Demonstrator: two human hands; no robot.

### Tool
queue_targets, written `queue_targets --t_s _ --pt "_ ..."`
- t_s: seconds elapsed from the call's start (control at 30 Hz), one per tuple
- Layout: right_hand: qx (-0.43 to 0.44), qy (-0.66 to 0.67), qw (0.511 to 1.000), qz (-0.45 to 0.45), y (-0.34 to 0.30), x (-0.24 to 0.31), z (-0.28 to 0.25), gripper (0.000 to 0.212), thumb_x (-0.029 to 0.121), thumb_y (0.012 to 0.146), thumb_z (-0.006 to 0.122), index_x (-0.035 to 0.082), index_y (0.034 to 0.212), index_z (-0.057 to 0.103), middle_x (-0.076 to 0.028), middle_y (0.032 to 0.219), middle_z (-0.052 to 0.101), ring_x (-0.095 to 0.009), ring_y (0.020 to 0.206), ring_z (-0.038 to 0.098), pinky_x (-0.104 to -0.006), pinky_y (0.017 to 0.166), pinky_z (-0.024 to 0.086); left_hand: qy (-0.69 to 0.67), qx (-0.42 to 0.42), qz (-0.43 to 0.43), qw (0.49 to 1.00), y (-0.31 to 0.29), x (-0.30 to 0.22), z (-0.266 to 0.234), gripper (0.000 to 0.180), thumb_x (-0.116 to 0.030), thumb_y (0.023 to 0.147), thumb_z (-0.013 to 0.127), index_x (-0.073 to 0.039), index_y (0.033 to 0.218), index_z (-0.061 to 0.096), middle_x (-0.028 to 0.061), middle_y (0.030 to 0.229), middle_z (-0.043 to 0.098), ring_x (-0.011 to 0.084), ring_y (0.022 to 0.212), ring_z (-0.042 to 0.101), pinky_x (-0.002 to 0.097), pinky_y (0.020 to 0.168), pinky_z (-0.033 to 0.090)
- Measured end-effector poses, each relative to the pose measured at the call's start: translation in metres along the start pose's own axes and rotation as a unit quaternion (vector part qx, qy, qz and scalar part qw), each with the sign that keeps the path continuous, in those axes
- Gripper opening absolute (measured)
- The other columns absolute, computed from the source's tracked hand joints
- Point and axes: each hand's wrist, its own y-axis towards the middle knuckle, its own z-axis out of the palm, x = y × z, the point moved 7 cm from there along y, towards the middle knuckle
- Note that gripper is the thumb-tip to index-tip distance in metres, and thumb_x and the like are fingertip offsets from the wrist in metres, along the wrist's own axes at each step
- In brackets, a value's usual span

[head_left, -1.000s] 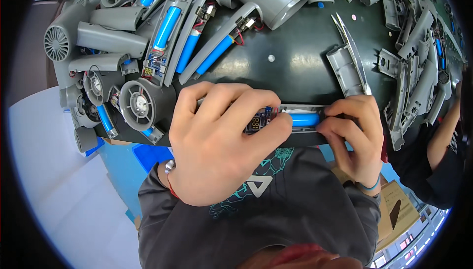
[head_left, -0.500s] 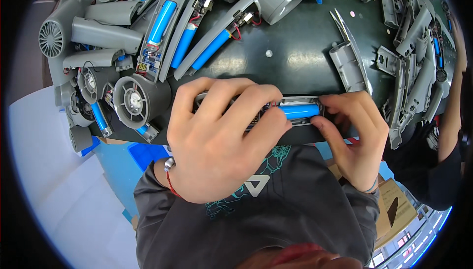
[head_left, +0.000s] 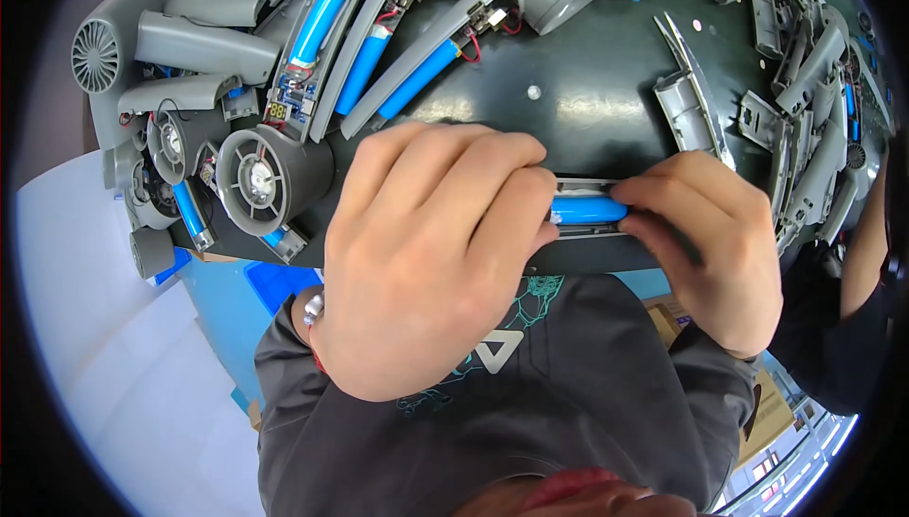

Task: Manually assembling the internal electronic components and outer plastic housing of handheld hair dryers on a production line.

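In front of me lies an open grey plastic casing [head_left: 592,182] with a blue cylindrical battery [head_left: 589,209] in its channel. My left hand [head_left: 431,261] is closed over the casing's left part and hides it. Its thumb and forefinger press close to the battery's left end. Thumb and fingers of my right hand [head_left: 715,247] pinch the battery's right end. On the table beyond lie similar casing halves, one with a blue battery [head_left: 320,23], a circuit board [head_left: 292,100] and a small display.
Grey round fan housings [head_left: 260,183] and more casing parts crowd the left. A loose grey shell [head_left: 684,105] with a thin pointed strip lies beyond my right hand. Casing pieces [head_left: 814,152] are heaped at the right, where another person's arm [head_left: 864,242] shows.
Both hands have shifted slightly, the right one outward to the right. The left hand now covers the circuit board that showed between its fingers. The view has moved a little.
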Motion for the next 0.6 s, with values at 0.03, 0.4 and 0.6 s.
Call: queue_targets --t_s 0.03,0.4,0.6 --pt "0.027 0.011 1.000 0.011 0.003 -0.004 0.001 0.028 -0.005 0.068 0.078 0.000 0.095 0.071 -0.012 0.086 0.066 -0.028 0.077 0.065 -0.0365 0.068 0.052 -0.011 -0.001 -0.004 1.000 0.001 0.001 0.000 0.030 -0.018 0.069 0.082 -0.008 0.093 0.069 0.0039 0.102 0.072 0.0263 0.093 0.067 0.0388 0.081 0.048" --pt "0.016 -0.066 0.994 -0.088 0.000 0.006 0.002 0.033 0.003 0.065 0.076 0.002 0.098 0.071 -0.011 0.086 0.064 -0.029 0.075 0.063 -0.0394 0.061 0.049 0.000 0.004 0.011 1.000 0.001 -0.004 0.004 0.023 -0.014 0.066 0.081 -0.010 0.086 0.071 -0.0013 0.098 0.073 0.0210 0.092 0.068 0.0349 0.083 0.047" --pt "0.025 -0.026 0.995 -0.095 -0.002 0.014 0.005 0.043 0.003 0.063 0.077 0.003 0.106 0.072 -0.011 0.088 0.063 -0.028 0.076 0.062 -0.0384 0.063 0.049 0.030 0.034 0.033 0.998 0.000 -0.004 0.004 0.028 -0.016 0.064 0.081 -0.011 0.090 0.072 -0.0020 0.103 0.072 0.0199 0.096 0.067 0.0356 0.084 0.046"
